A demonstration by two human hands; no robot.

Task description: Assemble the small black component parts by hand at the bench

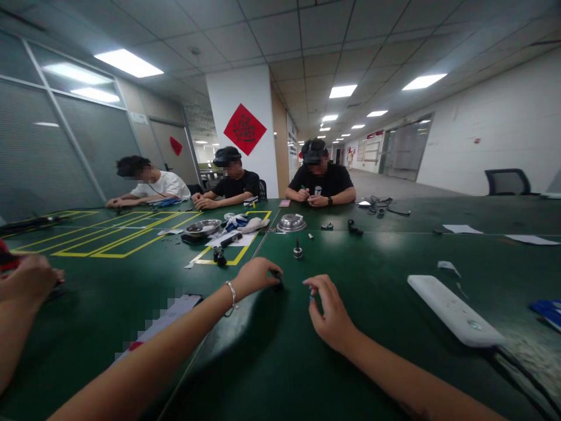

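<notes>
My left hand (pixel 256 275), with a bracelet at the wrist, is closed around a small dark part (pixel 277 280) just above the green table. Its fingers hide most of that part, so I cannot tell its kind. To the right, my right hand (pixel 328 310) hovers with fingers bent and apart, and nothing shows between them. Beyond both hands a small metal piece with a round base and a thin dark shaft (pixel 298 250) stands upright on the table. A small light-coloured piece (pixel 311 236) and a dark part (pixel 327 226) lie farther back.
A white power strip (pixel 456 310) lies at right, a phone (pixel 170 318) left of my forearm. Steel bowls (pixel 291 223), gloves (pixel 254 225) and black parts (pixel 220 255) sit farther back. A co-worker's hand (pixel 33 272) holds something red at left; several people sit opposite.
</notes>
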